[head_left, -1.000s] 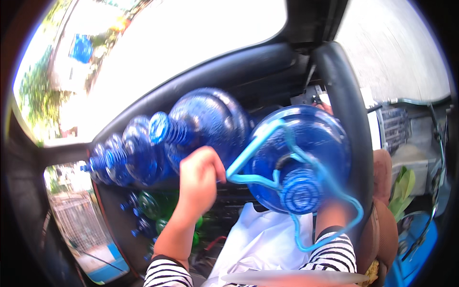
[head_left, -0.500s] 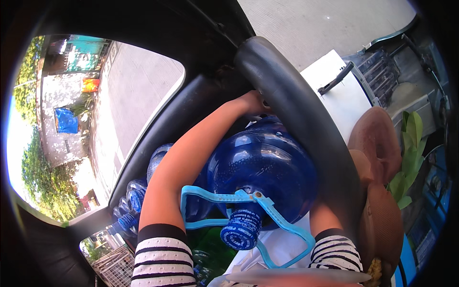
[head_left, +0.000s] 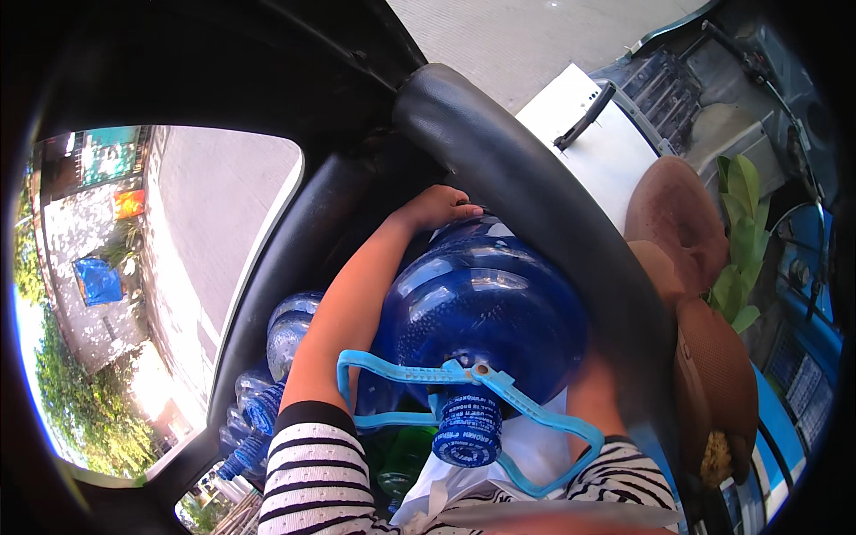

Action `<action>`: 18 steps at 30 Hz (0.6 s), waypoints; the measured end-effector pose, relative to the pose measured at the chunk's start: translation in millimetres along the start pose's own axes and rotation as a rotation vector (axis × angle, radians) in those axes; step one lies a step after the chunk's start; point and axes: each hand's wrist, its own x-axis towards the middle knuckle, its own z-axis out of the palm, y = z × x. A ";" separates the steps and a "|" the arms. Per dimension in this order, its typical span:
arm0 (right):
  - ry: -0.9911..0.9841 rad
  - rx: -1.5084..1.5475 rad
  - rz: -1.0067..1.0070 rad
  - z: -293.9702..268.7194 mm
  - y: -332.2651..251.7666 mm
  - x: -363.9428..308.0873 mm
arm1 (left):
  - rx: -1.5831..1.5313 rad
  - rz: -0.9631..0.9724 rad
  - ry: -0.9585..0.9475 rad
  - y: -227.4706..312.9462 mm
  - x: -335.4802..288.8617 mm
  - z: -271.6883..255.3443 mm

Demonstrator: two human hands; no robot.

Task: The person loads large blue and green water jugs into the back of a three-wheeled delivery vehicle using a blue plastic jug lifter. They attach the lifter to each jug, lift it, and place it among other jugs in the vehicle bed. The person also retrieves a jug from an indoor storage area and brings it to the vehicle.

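A large blue water jug (head_left: 481,294) lies in front of me, its neck and blue cap (head_left: 468,437) toward me. A light-blue carrying handle (head_left: 526,401) is fitted round the neck. My left hand (head_left: 437,205) bends its fingers over the jug's far end, just beside the black padded bar (head_left: 526,160). Along the jug's right side runs my right forearm (head_left: 596,401); the hand itself is hidden behind the jug and the bar. White cloth or plastic (head_left: 535,446) shows below the jug.
Smaller clear-blue bottles (head_left: 259,406) crowd the left side, under a window opening. Green bottles (head_left: 401,464) sit below the jug. Right of the bar are what looks like a person in a brown cap (head_left: 678,218), green leaves (head_left: 742,232) and a white panel with a black handle (head_left: 580,134).
My left hand has come away from the padded bar onto the jug's far end, and its fingers now show. The view has shifted slightly; the right hand stays hidden.
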 end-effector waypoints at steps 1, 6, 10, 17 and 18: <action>-0.015 -0.007 -0.002 5.4 -1.7 -7.0 | -0.017 -0.003 -0.016 -0.5 -0.1 2.0; -0.159 -0.067 -0.031 29.2 -5.4 -54.4 | -0.042 -0.020 0.005 8.7 -4.1 4.1; -0.276 -0.127 -0.077 40.5 2.4 -98.1 | -0.029 -0.050 -0.006 13.8 -6.5 0.7; -0.408 -0.167 -0.148 50.2 15.8 -127.3 | 0.006 -0.070 0.016 7.4 -7.4 1.6; -0.414 -0.166 -0.159 50.6 16.6 -127.9 | 0.027 -0.073 0.042 4.4 -10.1 1.2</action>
